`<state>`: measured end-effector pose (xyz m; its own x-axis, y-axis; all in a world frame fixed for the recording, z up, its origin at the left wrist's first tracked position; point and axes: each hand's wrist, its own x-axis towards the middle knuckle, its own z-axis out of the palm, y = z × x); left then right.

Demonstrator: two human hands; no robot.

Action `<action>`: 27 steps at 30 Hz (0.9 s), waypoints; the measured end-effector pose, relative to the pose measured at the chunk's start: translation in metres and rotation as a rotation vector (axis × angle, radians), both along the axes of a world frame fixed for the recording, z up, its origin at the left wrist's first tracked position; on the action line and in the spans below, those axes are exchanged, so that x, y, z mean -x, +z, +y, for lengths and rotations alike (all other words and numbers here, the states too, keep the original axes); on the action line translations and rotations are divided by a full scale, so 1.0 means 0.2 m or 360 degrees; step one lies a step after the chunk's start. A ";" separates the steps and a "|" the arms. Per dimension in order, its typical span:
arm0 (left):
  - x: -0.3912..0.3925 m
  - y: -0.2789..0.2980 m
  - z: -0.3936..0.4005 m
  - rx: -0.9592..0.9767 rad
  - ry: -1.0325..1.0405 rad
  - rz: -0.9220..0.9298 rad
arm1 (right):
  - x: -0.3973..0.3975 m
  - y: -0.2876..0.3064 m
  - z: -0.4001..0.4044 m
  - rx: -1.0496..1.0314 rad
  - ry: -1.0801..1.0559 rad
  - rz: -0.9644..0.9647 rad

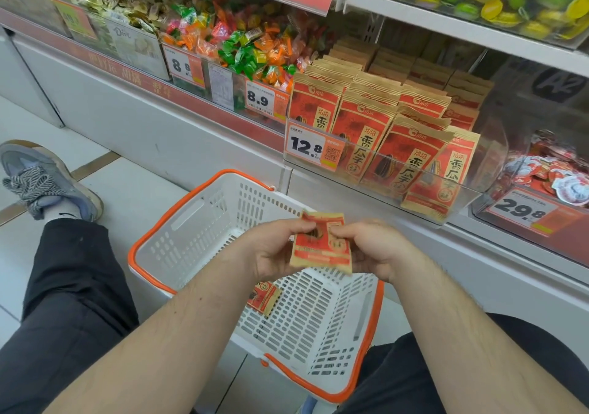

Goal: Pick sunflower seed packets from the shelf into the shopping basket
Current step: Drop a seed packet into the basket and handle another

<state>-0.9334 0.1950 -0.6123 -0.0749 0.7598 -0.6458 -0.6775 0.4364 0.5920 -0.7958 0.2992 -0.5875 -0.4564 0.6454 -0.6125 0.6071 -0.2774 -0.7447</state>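
Observation:
A red and tan sunflower seed packet is held above the white shopping basket with the orange rim. My left hand pinches its left side and my right hand pinches its right side. Another seed packet lies inside the basket, partly hidden under my left wrist. Several rows of the same packets stand in a clear shelf bin just beyond my hands, behind a 12.8 price tag.
Bins of wrapped candy fill the shelf to the left. A bin of red and white snacks sits on the right. My legs in black trousers flank the basket, with a grey shoe on the tiled floor at left.

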 end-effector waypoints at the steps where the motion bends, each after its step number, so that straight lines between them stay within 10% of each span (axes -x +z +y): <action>1: -0.01 0.00 0.00 -0.0033 -0.0047 0.0173 | -0.01 0.01 -0.01 -0.0111 0.0062 -0.0025; 17: -0.26 0.40 0.37 -0.0955 -0.0110 0.1164 | -0.42 0.46 0.13 -0.1018 -0.0420 0.0513; 27: -0.34 0.40 0.59 -0.0907 0.0294 0.2029 | -0.64 0.67 0.34 -0.1609 -0.0970 0.0864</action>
<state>-0.8655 0.3134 -0.5322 -0.4930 0.8055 0.3287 0.4301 -0.1027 0.8969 -0.6672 0.3677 -0.4527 0.0375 0.9001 0.4341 0.1399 0.4254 -0.8941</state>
